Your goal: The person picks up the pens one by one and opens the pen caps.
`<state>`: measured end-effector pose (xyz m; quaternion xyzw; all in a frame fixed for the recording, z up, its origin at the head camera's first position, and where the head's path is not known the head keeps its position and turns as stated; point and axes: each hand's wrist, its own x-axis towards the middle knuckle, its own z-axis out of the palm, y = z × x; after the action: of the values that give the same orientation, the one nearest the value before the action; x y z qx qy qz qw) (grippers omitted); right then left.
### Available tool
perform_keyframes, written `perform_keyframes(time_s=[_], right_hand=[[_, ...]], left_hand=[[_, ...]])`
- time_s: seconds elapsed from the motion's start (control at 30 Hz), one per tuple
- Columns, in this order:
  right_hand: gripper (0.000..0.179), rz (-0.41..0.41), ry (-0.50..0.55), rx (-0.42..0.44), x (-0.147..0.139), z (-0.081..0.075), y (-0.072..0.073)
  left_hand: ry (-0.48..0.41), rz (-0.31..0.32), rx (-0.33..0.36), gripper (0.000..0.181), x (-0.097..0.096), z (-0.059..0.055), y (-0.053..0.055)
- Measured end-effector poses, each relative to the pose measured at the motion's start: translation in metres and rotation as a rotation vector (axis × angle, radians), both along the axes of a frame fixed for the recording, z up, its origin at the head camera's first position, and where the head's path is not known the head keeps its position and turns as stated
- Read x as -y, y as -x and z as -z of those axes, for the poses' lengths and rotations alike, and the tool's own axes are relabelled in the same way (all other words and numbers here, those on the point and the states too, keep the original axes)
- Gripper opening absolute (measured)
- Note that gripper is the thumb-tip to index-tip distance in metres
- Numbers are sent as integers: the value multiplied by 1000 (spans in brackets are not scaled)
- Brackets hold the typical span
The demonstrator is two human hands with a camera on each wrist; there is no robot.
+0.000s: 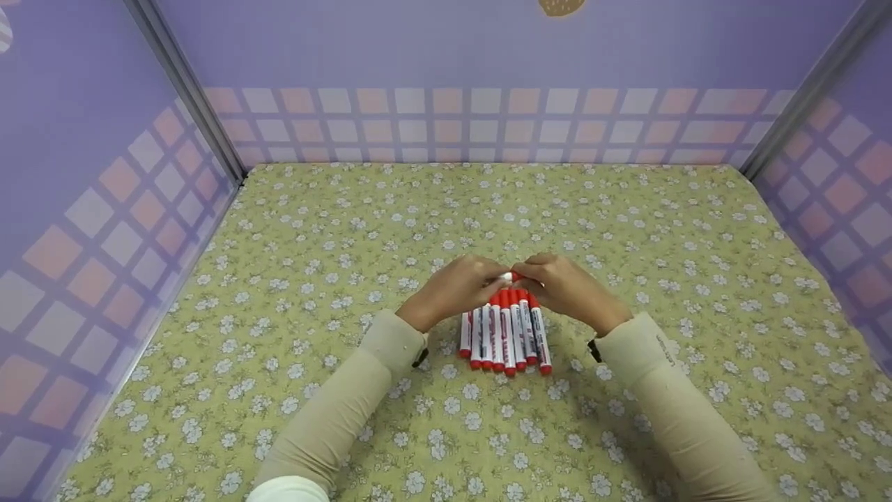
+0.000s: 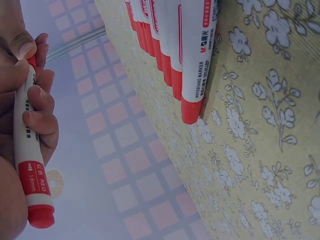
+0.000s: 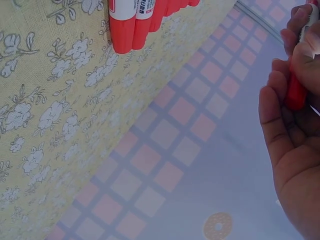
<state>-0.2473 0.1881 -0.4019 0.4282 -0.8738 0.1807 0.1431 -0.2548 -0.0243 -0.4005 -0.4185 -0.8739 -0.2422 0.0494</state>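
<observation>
Above the far ends of a row of markers, both hands meet on one whiteboard marker (image 2: 29,135) with a white barrel, a red label band and a red end. My left hand (image 1: 456,286) grips its barrel, fingers curled round it. My right hand (image 1: 568,289) pinches the red cap (image 3: 296,92) at the other end. Fingers hide part of the barrel and cap. Just below the hands, several red-capped whiteboard markers (image 1: 507,338) lie side by side on the floral cloth, caps pointing away from me.
A yellow-green floral cloth (image 1: 313,307) covers the table. Purple panels with pink and white squares (image 1: 446,104) stand at the back and both sides, joined by grey corner posts (image 1: 188,84).
</observation>
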Motion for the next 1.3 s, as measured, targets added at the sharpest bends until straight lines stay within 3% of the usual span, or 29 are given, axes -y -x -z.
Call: perform_keyframes(time_s=[0.33, 0.73, 0.97, 1.3], right_hand=[[20, 57, -9, 59, -6, -1, -2], [17, 42, 6, 57, -9, -1, 0], [19, 69, 0, 77, -11, -2, 0], [24, 96, 6, 93, -14, 0, 1]], left_hand=[[-16, -20, 49, 26, 4, 1, 2], [-52, -34, 71, 28, 15, 6, 6], [-81, -58, 76, 26, 29, 10, 9], [-132, -125, 160, 26, 51, 15, 13]])
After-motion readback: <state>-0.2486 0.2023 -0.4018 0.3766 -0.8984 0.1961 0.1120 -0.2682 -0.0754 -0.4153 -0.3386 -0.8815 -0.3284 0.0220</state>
